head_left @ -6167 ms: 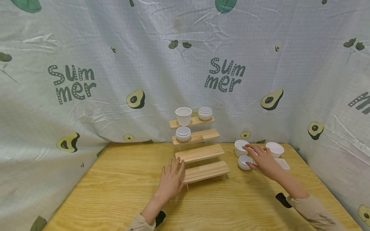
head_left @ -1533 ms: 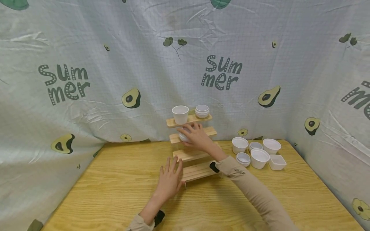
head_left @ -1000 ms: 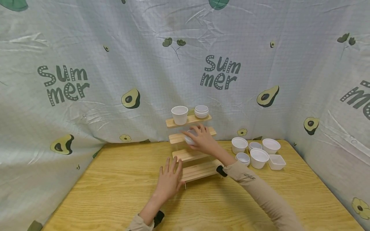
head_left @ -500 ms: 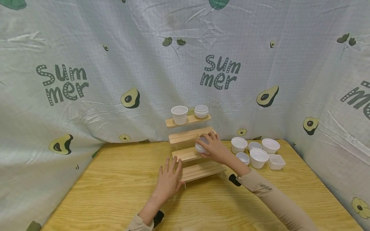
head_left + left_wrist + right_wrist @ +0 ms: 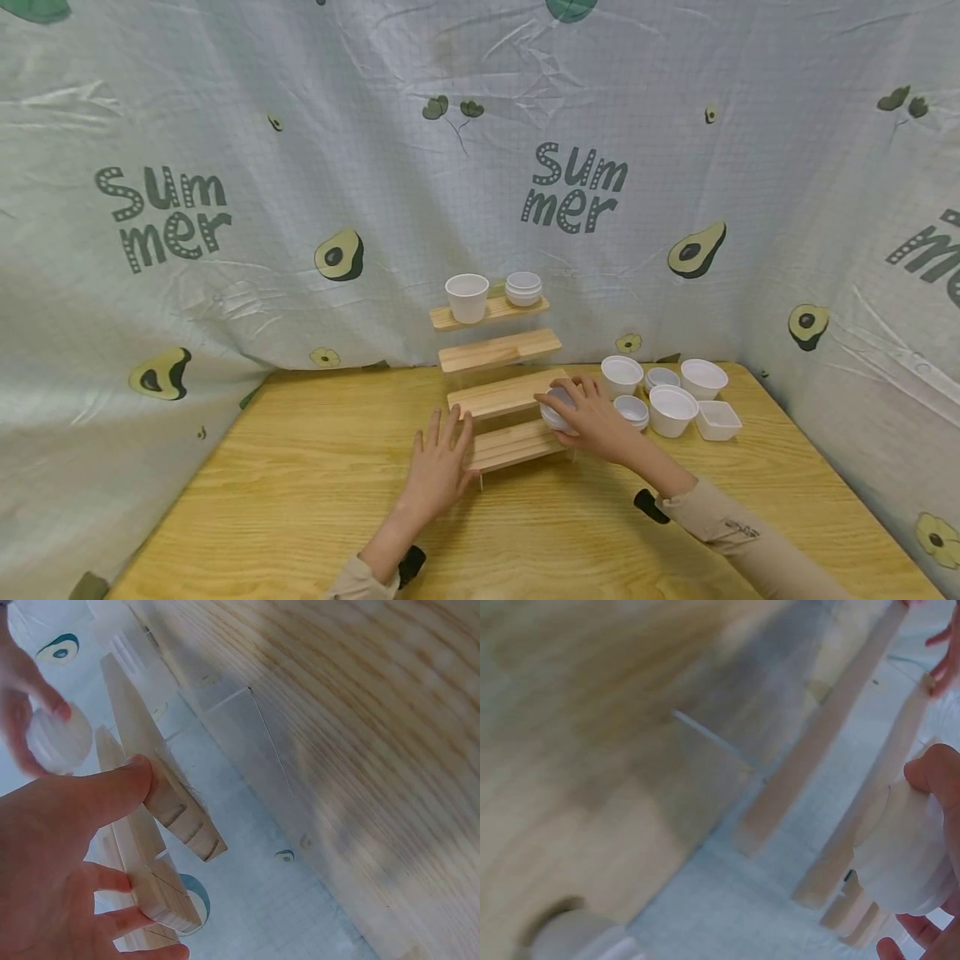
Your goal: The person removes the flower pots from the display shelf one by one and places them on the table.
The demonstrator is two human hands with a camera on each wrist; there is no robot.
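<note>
My right hand (image 5: 597, 423) pinches a small white ridged bowl (image 5: 557, 410) between thumb and fingers, just off the right ends of the lower shelves. The right wrist view shows this bowl (image 5: 900, 855) in front of the shelf ends. My left hand (image 5: 435, 471) rests at the left ends of the two lower boards of a four-step wooden riser (image 5: 498, 355). Its thumb (image 5: 124, 787) touches one board and its fingertips the end of another. On the top step stand a taller white cup (image 5: 468, 298) and another ridged bowl (image 5: 523, 289).
Right of the riser, several white containers stand grouped on the wooden table (image 5: 300, 483): a round tub (image 5: 621, 375), a larger tub (image 5: 672, 411), a square dish (image 5: 717, 421) and ridged bowls (image 5: 631, 412). A printed curtain (image 5: 420, 183) hangs close behind.
The ridged bowl that stood on the second step from the top was gripped by my right hand, lifted off and carried right and down. My left hand stays at the riser.
</note>
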